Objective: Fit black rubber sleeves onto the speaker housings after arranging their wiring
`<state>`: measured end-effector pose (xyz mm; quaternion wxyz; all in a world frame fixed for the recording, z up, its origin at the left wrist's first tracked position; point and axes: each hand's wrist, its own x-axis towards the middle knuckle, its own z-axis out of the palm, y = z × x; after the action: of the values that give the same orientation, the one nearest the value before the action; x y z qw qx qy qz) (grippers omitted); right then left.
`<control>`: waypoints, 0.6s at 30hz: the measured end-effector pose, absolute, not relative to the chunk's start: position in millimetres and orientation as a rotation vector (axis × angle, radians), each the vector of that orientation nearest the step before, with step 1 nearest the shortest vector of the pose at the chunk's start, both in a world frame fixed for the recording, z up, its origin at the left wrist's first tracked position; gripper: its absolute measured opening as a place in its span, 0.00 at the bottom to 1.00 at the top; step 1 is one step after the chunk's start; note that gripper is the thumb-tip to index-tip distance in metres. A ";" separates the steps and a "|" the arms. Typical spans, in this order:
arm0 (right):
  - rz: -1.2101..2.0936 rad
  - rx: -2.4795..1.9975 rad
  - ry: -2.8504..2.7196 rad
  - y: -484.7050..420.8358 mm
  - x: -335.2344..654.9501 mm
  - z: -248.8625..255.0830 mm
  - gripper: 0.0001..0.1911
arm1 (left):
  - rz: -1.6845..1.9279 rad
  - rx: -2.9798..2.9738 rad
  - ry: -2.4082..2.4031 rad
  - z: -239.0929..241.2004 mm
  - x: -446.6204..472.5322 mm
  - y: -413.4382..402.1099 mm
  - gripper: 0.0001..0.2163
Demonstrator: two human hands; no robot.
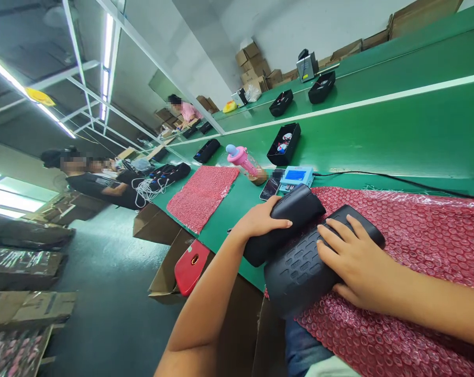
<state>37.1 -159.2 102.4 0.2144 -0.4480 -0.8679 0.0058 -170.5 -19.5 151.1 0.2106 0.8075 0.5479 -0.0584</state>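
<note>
Two black speaker housings lie side by side at the near edge of the bench. My left hand (262, 217) grips the plainer black speaker housing (299, 207), its thumb across the near side and its other fingers mostly hidden behind. Over the second speaker housing (295, 267), which has a raised block pattern and small grille holes, my right hand (350, 256) is wrapped, fingers across the top and thumb on the near side. Red bubble wrap (413, 246) spreads beneath and to the right of this housing. Just beyond the left housing sits a light-blue device (297, 177) with a lit screen.
A phone (271, 187) and a pink-lidded bottle (245, 163) stand beyond my left hand. Another red bubble-wrap sheet (203, 193) lies left. An open black housing (284, 144) with wired speakers rests on the green belt (378, 136). Co-workers sit farther down; a red stool (189, 267) is below.
</note>
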 end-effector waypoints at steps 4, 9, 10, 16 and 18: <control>0.005 -1.227 -2.443 -161.4 36.1 102.8 0.33 | -0.147 2.249 1.551 149.0 -170.7 -20.9 0.37; 0.015 -1.222 -2.470 -162.2 37.3 101.2 0.32 | -0.157 2.247 1.323 150.8 -178.2 -18.0 0.43; 0.022 -1.219 -2.475 -162.1 37.6 101.0 0.32 | -0.172 2.236 1.248 152.0 -179.9 -17.0 0.44; 0.082 -1.200 -2.507 -161.5 38.0 101.5 0.32 | -0.205 2.236 1.186 155.2 -181.9 -17.2 0.46; 0.085 -1.197 -2.508 -161.2 38.0 101.5 0.33 | -0.237 2.260 1.242 154.9 -181.1 -18.9 0.46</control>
<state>38.0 -161.2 101.5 0.1794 -0.4236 -0.8874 0.0299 -181.1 -18.9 154.9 0.2724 0.8396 0.4616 -0.0881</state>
